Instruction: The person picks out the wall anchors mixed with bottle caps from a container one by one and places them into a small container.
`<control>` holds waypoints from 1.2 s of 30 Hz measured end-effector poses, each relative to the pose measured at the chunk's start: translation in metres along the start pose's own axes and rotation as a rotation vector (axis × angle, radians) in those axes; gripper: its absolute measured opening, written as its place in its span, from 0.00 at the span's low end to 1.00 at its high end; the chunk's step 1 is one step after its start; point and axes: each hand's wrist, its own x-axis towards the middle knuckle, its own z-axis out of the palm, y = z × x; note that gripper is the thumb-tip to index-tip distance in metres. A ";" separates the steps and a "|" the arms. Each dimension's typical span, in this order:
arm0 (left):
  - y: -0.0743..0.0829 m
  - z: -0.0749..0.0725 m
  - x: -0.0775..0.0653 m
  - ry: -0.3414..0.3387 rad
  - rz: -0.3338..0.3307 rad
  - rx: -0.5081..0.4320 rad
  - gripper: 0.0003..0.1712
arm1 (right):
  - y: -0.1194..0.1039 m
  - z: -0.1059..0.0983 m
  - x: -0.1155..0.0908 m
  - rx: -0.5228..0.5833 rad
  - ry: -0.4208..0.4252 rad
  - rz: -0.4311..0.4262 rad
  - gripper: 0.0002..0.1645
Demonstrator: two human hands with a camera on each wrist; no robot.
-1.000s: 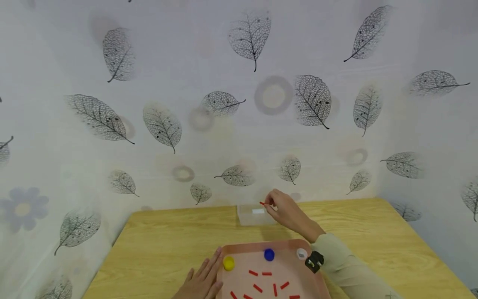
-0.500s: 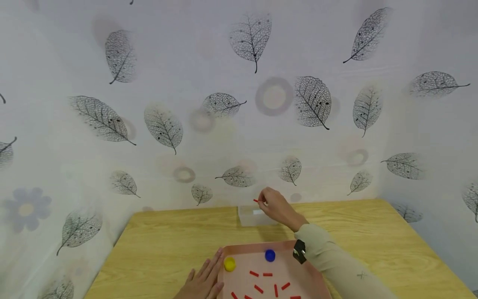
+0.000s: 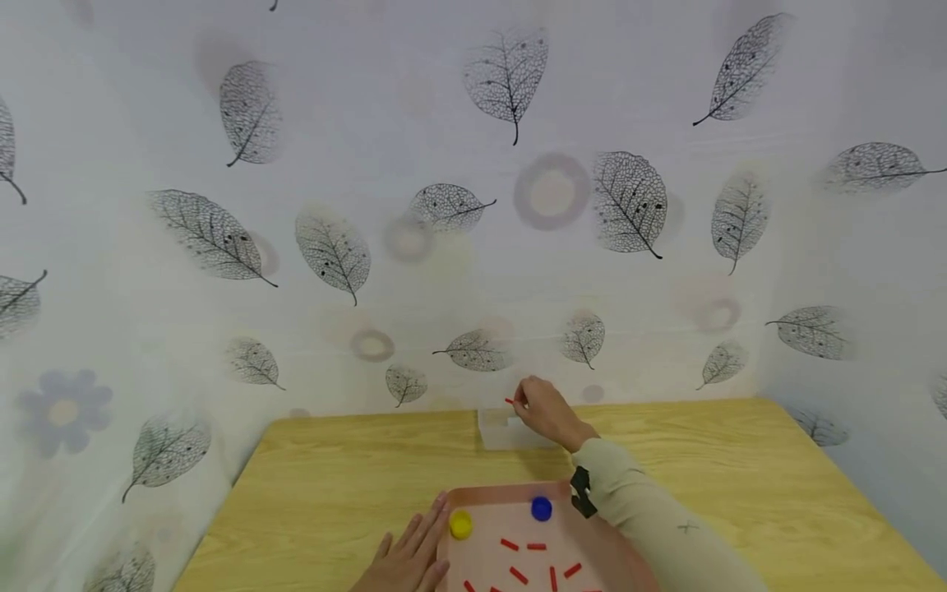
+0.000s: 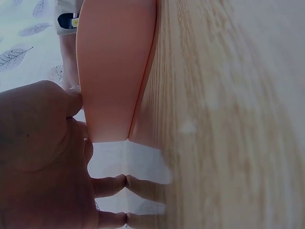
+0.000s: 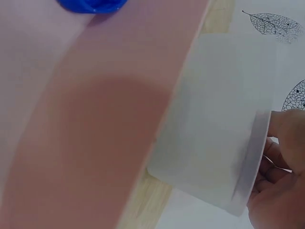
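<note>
Above a whitish translucent box point(image 3: 503, 433) at the back of the table, my right hand point(image 3: 546, 411) pinches a small red stick point(image 3: 509, 401) between thumb and fingertips. In the right wrist view the box point(image 5: 209, 114) stands just beyond the tray's rim, with the right hand point(image 5: 281, 167) at its open edge; the stick is hidden there. My left hand point(image 3: 410, 555) lies with straight fingers along the left side of a pink tray point(image 3: 503, 495). The left wrist view shows that hand point(image 4: 47, 152) against the tray's outer wall point(image 4: 112, 71), fingertips down on the tabletop.
Several red sticks point(image 3: 518, 575) lie scattered in the tray. A yellow round cap point(image 3: 460, 524) sits in its back left corner, and a blue round cap point(image 3: 542, 508) near the back rim. The right sleeve point(image 3: 651, 510) crosses over the tray's right side. A leaf-patterned wall covering point(image 3: 414, 279) rises behind the table.
My right hand has shifted left over the box, still pinching the red stick. Its sleeve now covers the white round piece in the tray's back right corner. The left hand stays at the tray.
</note>
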 end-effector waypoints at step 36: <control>0.002 -0.008 -0.006 0.058 0.081 0.024 0.34 | -0.006 -0.031 -0.026 0.104 0.060 -0.100 0.05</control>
